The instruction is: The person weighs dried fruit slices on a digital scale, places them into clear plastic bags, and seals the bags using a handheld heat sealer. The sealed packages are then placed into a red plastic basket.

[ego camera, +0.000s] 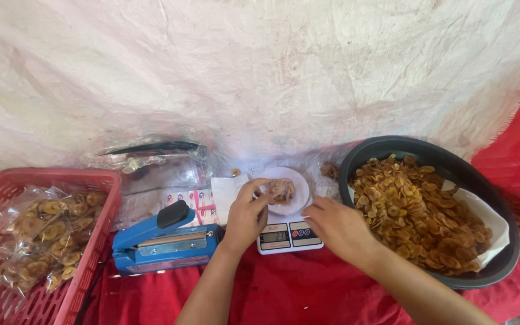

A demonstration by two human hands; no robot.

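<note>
A small white digital scale [289,236] stands on the red cloth, carrying a clear plastic bag of brown chips [281,190]. My left hand [247,215] reaches over the scale and pinches the near edge of that bag. My right hand [338,227] rests beside the scale's right side, fingers curled toward the bag, between the scale and a large black tub [501,265] heaped with fried chips [413,210]. Whether the right fingers touch the bag is hidden.
A blue heat sealer [164,241] lies left of the scale. A red plastic basket [91,265] at far left holds several filled chip bags [49,235]. Empty clear bags [151,153] and a stack of labels [197,201] lie behind, against a white sheet.
</note>
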